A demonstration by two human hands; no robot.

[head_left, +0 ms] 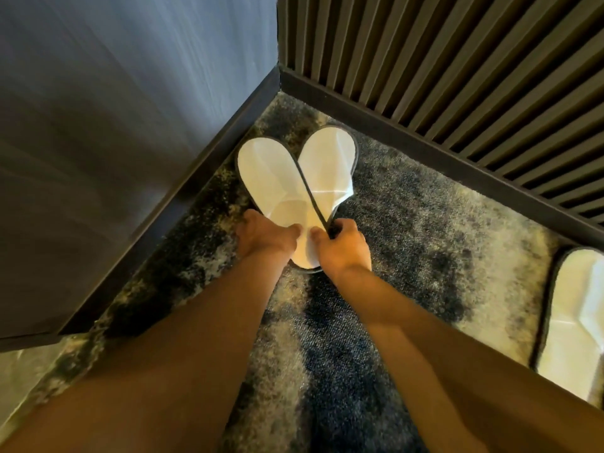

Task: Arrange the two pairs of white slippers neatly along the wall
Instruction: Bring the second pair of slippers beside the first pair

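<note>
Left hand (266,238) and right hand (343,246) each pinch a heel of the slippers (294,178) in the far corner, toes splayed, heels overlapping. Uneven pushing could leave them crooked; another slipper (575,308) lies right.

Both hands, left hand (266,235) and right hand (343,245), grip two overlapping white slippers (294,178) on carpet (408,230).

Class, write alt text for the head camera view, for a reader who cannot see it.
Two bare hands, the left hand and right hand, grip the heel ends of a pair of white slippers fanned in a V on mottled dark carpet in a room corner. A ribbed wall panel runs behind; another white slipper lies at the right edge.
</note>
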